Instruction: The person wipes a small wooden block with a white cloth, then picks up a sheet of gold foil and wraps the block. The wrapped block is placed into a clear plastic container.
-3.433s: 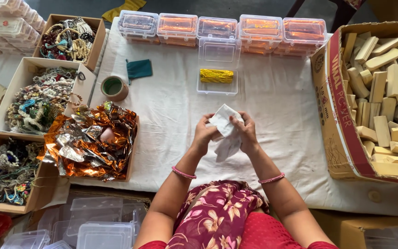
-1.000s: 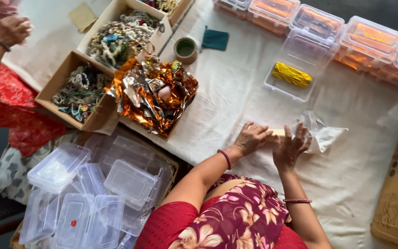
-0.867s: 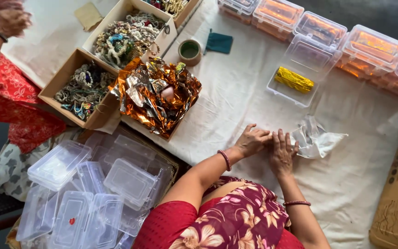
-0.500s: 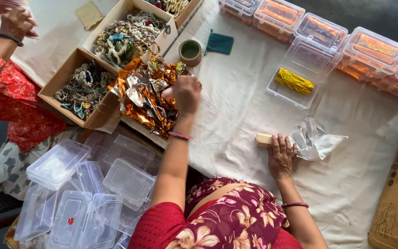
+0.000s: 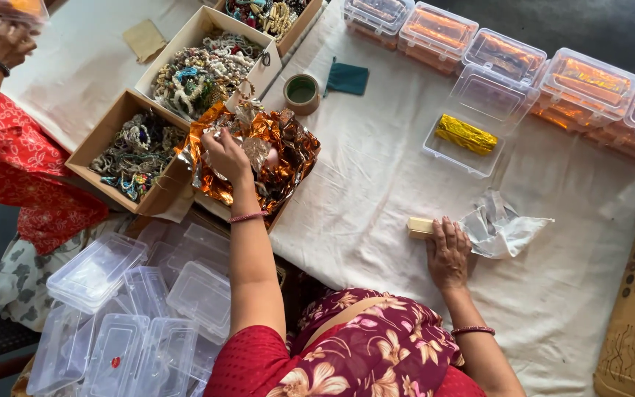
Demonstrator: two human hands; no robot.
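1. White cloth covers the worktop (image 5: 376, 191)
2. Left hand (image 5: 223, 154) reaches to 10 o'clock, fingers closing on the orange foil sheets (image 5: 288, 158) in their box
3. Right hand (image 5: 447, 250) lies flat and open beside the small pale block (image 5: 420, 227), whose long axis runs 9 to 3 o'clock, with the crumpled clear wrapper (image 5: 505, 231) just beyond
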